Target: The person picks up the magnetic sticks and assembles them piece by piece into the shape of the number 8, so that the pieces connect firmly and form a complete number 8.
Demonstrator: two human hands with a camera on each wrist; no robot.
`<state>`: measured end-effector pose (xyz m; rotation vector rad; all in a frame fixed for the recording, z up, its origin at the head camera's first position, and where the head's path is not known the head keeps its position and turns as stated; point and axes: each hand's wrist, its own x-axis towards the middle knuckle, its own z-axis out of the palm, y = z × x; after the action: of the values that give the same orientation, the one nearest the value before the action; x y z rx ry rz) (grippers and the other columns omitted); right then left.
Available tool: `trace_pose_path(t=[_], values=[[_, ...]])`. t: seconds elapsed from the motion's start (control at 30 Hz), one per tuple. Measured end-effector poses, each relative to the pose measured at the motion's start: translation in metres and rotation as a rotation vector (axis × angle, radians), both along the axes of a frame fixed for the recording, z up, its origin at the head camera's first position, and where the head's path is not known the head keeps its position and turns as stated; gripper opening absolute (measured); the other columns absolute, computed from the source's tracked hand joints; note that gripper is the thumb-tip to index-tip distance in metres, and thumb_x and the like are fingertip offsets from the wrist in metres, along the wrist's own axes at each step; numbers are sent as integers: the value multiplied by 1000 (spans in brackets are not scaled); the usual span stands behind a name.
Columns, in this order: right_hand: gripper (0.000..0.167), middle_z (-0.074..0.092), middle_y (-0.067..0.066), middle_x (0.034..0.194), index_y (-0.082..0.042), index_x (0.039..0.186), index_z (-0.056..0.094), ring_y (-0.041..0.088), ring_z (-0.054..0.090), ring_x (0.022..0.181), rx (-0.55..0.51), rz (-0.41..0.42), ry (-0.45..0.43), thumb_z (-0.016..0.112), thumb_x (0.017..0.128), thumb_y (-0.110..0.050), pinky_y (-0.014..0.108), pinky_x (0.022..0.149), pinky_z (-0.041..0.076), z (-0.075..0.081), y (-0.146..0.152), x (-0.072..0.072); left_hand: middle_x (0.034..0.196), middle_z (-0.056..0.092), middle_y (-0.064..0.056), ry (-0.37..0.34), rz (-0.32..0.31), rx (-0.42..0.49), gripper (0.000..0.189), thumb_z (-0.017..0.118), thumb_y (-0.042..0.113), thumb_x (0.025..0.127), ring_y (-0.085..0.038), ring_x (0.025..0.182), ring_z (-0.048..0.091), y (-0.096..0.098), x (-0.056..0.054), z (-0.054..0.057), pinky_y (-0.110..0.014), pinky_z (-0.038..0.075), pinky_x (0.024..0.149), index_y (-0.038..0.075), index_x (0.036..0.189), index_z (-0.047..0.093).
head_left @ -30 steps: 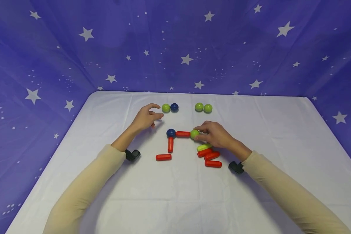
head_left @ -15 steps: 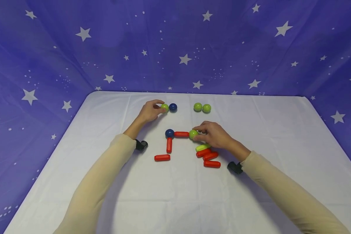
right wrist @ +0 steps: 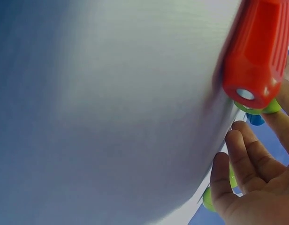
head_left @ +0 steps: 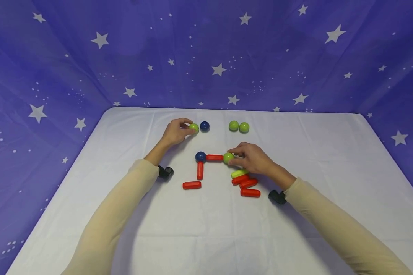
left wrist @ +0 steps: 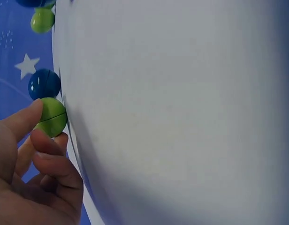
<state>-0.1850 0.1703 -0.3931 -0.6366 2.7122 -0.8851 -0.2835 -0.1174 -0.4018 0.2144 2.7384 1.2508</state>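
Left grip point(head_left: 176, 131) moved onto green ball point(left wrist: 54, 118) | right grip point(head_left: 254, 157) pinches second ball point(head_left: 227, 157)

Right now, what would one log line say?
left hand: pinches green ball beside blue ball; right hand: pinches another green ball at red rod

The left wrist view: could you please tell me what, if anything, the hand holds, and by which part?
The left hand pinches a green ball by its opposite sides.

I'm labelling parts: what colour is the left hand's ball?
A green ball, clearest in the left wrist view.
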Motion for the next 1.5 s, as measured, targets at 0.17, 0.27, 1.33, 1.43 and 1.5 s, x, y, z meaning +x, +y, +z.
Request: trace_pose_path(t=[0.17, 0.27, 1.33, 1.43, 1.5], values=[[42, 62, 5, 100, -8, 127, 68, 21, 54, 87, -9, 6, 9, 77, 88, -23, 33, 73, 45, -1, 0, 0, 113, 67, -18, 22, -21, -24, 41, 73, 25, 91, -31, 104, 59, -2, 9, 2, -39, 46, 86, 4, 125, 65], [42, 63, 5, 100, -8, 126, 68, 21, 54, 87, -13, 6, 6, 77, 88, -23, 33, 73, 45, -1, 0, 0, 113, 67, -19, 1, -24, 14, 41, 73, 25, 91, -30, 99, 61, -5, 17, 3, -36, 48, 79, 4, 125, 65], [44, 62, 6, 102, -9, 129, 67, 21, 53, 88, -2, -10, -23, 76, 89, -25, 33, 74, 46, -1, 1, 0, 99, 67, -6, -189, -320, 90, 33, 73, 19, 89, -20, 72, 56, -27, 135, 10, -32, 49, 61, 5, 118, 66], [44, 62, 6, 102, -9, 129, 67, 22, 53, 88, 2, -9, -16, 76, 89, -25, 33, 74, 46, 0, 1, 0, 98, 66, -5, -201, -323, 86, 32, 73, 18, 89, -20, 70, 56, -26, 139, 10, -32, 49, 61, 6, 118, 66], [44, 62, 6, 101, -9, 128, 67, 22, 53, 87, 5, -8, -11, 76, 88, -25, 33, 73, 45, 0, 0, 0, 99, 66, -6, -199, -333, 87, 32, 73, 18, 90, -20, 71, 56, -25, 142, 10, -32, 49, 61, 6, 118, 66]])
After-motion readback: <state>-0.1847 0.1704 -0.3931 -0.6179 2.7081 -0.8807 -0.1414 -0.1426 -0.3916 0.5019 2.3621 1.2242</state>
